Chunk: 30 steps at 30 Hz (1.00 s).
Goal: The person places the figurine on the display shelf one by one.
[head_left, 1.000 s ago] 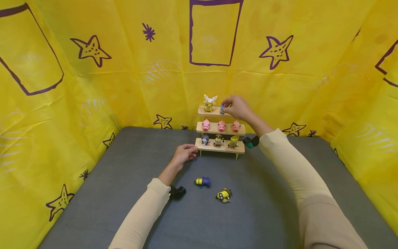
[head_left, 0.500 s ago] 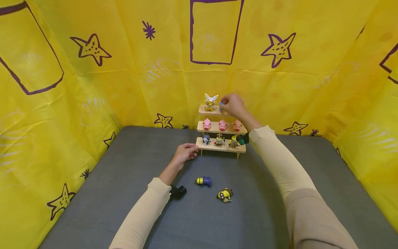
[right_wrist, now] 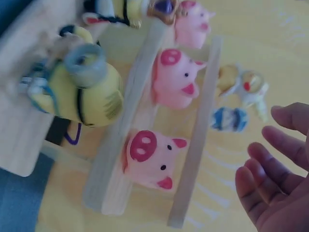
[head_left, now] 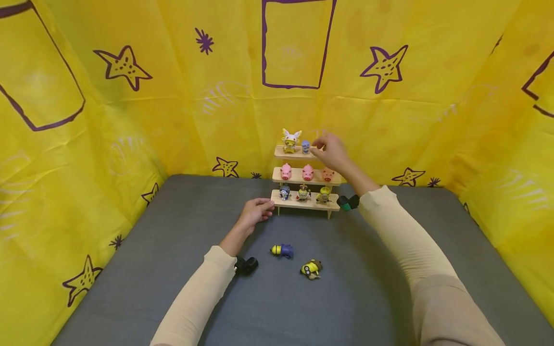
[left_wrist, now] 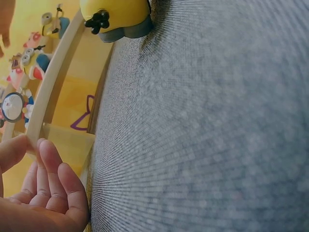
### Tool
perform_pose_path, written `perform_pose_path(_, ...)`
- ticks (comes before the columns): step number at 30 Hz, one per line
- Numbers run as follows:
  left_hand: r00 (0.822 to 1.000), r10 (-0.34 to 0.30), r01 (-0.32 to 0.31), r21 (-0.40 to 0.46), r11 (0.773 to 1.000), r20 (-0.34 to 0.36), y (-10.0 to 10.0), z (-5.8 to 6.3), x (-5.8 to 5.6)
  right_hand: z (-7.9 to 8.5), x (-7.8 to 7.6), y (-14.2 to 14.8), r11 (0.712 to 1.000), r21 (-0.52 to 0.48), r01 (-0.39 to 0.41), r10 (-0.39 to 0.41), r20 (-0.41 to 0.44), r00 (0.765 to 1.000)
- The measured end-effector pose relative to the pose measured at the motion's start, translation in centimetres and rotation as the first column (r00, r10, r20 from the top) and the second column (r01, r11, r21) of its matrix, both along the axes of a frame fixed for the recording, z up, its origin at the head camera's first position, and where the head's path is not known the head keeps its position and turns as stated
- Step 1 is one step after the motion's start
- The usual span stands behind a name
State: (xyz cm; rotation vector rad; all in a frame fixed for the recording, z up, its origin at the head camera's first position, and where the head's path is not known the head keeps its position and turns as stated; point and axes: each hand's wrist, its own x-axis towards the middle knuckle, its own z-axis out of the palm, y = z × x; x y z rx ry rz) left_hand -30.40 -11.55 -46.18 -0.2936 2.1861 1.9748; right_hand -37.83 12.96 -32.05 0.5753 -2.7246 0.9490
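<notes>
A small wooden three-tier display stand [head_left: 305,204] stands at the back of the table. My left hand [head_left: 257,211] pinches the left end of its lowest shelf between thumb and fingers, as the left wrist view also shows. On the top shelf a small blue figurine [head_left: 305,147] stands beside a figurine in a white eared hood [head_left: 291,141]. My right hand [head_left: 332,152] hovers just right of the blue figurine, its fingers relaxed. In the right wrist view a gap shows between these fingers [right_wrist: 284,137] and the blue figurine [right_wrist: 229,119].
Three pink pig figurines [head_left: 308,172] line the middle shelf. The bottom shelf bears a Doraemon-like figurine [head_left: 284,193] and two Minion figurines [head_left: 323,195]. Two more Minions, one in purple-blue [head_left: 283,250] and one yellow [head_left: 311,270], lie on the grey tabletop [head_left: 173,288]. Yellow cloth [head_left: 195,134] hangs behind.
My right hand has let go of the blue figurine and drawn slightly to the right, leaving it on the top shelf. My left hand keeps its grip on the stand.
</notes>
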Motion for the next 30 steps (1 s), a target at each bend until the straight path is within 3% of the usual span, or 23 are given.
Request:
perform_pose_path(6,1.000,0.005,-0.005,-0.011,1.000,0.002,-0.2,0.1,-0.2,-0.7,3.4,1.3,0.990,0.041,-0.134,0.135,-0.009,0.991)
perform_pose_path(11,1.000,0.005,-0.005,-0.015,1.000,0.015,-0.2,0.2,-0.3,-1.8,6.6,1.7,0.950,0.127,-0.286,0.286,0.017,0.958)
perform_pose_path(20,1.000,0.012,-0.012,-0.016,1.000,0.015,-0.1,0.4,-0.2,-5.3,10.9,1.7,0.834,0.140,-0.533,0.501,0.209,0.840)
perform_pose_path(26,1.000,0.017,-0.016,-0.018,1.000,0.021,0.0,0.4,0.0,-8.0,13.0,1.4,0.758,0.157,-0.634,0.580,0.285,0.764)
perform_pose_path(30,1.000,0.015,-0.015,-0.015,1.000,0.023,0.2,0.4,0.2,-9.0,14.2,1.1,0.716,0.182,-0.674,0.587,0.365,0.723)
